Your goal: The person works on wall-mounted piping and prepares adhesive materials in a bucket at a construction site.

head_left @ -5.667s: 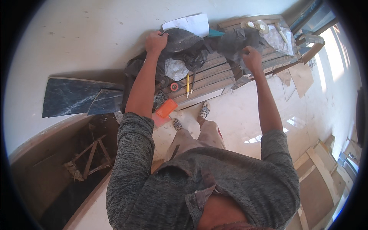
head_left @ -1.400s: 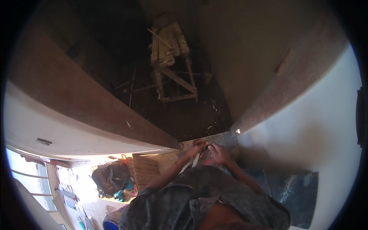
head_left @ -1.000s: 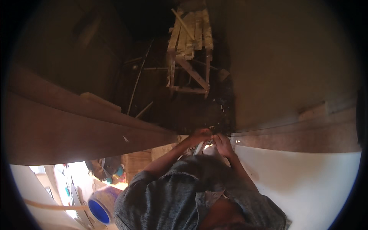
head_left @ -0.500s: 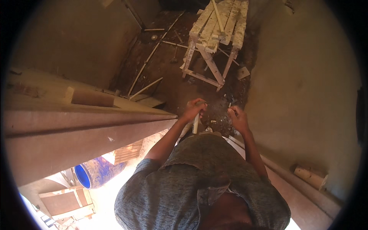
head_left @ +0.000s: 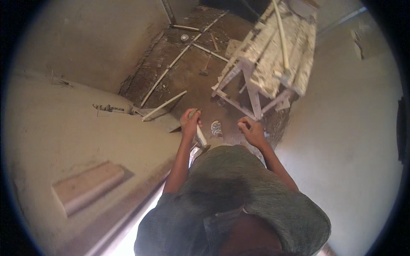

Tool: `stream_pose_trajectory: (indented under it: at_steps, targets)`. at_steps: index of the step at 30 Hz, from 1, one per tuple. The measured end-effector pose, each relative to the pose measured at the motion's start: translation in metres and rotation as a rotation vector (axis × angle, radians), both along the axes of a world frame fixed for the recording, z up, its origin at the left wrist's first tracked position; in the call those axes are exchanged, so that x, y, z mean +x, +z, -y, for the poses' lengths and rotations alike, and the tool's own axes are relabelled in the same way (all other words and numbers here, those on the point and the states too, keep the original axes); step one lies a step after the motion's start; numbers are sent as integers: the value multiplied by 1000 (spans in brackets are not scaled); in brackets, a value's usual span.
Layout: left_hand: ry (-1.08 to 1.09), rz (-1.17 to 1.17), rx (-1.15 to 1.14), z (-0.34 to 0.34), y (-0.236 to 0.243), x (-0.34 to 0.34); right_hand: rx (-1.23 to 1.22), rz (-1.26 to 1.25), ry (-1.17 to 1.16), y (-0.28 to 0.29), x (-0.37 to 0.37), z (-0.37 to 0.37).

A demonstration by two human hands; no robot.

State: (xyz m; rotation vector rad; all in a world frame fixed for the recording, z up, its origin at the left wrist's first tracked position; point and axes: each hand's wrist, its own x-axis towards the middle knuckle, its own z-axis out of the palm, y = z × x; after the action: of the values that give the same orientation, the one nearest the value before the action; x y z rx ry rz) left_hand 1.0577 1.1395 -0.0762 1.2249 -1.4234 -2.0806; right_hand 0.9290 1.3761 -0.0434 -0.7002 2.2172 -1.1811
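Note:
My left hand (head_left: 189, 123) is closed around a pale, straight bar-like piece (head_left: 200, 135), which points down toward my body. Something greenish shows above the fingers; its kind is unclear. To the right, my right hand (head_left: 253, 131) is held at about the same height with thumb and fingertips pinched together. What they hold, if anything, is too small to make out. Between the hands, one of my shoes (head_left: 216, 128) shows on the dark floor (head_left: 192, 94).
Ahead to the right stands a rough plank bench (head_left: 273, 51) with a long pale pole (head_left: 281, 34) on it. Joined pale pipes (head_left: 171, 66) lie across the floor. A wooden block (head_left: 87, 185) juts from the left wall (head_left: 51, 136); another wall (head_left: 341, 128) rises on the right.
I have moved forward past the doorway edge; the bench looks nearer and the blue barrel has left view. My left hand still grips the pale piece. The small bit at my right fingertips no longer shows.

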Motion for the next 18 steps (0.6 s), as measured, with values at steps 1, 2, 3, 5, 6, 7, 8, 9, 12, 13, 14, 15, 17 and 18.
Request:
stream_pose_trajectory:
  at_steps: [1, 2, 3, 5, 6, 7, 8, 9, 12, 13, 14, 15, 17, 18]
  targets:
    - [40, 23, -30, 14, -5, -2, -24, -45, 46, -2, -15, 26]
    - [82, 47, -59, 28, -10, -3, -49, -90, 94, -2, -29, 52]
    - [137, 90, -80, 38, -15, 5, -70, -115, 156, -3, -37, 74]
    - [299, 53, -37, 51, -26, 15, -18, -84, 258, 1, -58, 115]
    - [372, 23, -30, 64, -26, 15, -4, -80, 300, 5, -69, 138]
    - [399, 23, -11, 73, -25, 19, -22, -52, 294, 7, -74, 156]
    - [423, 23, 9, 76, -23, 27, -20, -5, 321, 9, -78, 172]
    - [443, 18, 26, 81, -19, 31, -19, 38, 342, 12, -84, 188]
    - [600, -50, 50, 101, -31, 40, 29, 55, 424, 14, -95, 231]
    - [621, -50, 10, 107, -34, 44, 49, 42, 457, 13, -98, 243]
    - [641, -49, -30, 112, -37, 48, 24, 13, 500, 10, -101, 253]
    - [659, -42, -71, 118, -37, 51, -2, -11, 542, 4, -106, 263]
    - [656, 20, -118, 130, -43, 60, -12, -6, 570, 3, -115, 284]
    - [648, 47, -141, 138, -47, 63, 9, 17, 556, 6, -120, 294]
